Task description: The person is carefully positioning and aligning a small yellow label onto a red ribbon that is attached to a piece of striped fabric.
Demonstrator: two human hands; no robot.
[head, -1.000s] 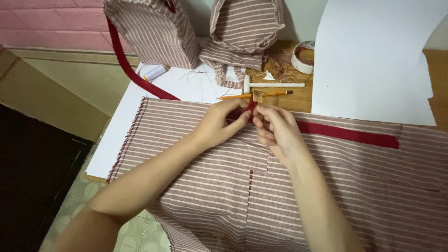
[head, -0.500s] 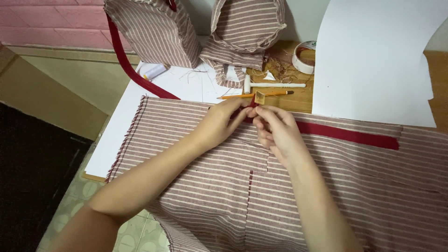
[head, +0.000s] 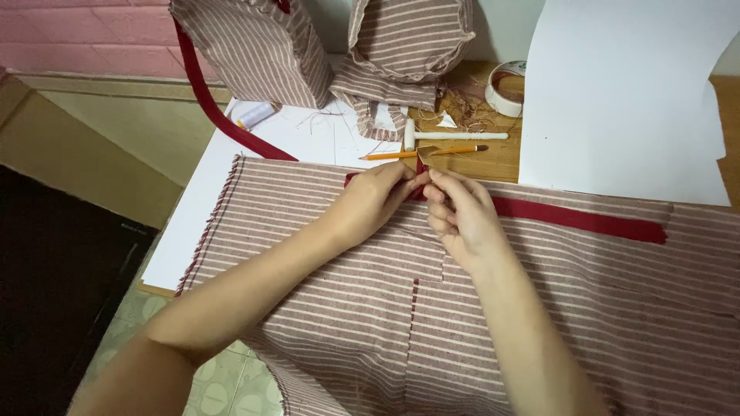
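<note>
Both hands, left hand (head: 378, 196) and right hand (head: 460, 212), stay pinching red strip (head: 578, 219).

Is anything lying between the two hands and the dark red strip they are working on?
Nothing visible does. The left hand and right hand already pinch the dark red strip where it lies on the striped fabric. The pencil and white tool lie beyond, apart.

Dark red strip (head: 578, 219) is lying flat across the striped fabric (head: 370, 308), w/ its near end pinched up between left hand (head: 378, 196) & right hand (head: 459, 212). Striped fabric, pink-brown w/ white lines, is spreading flat under the strip, its frayed left edge hanging off.
</note>
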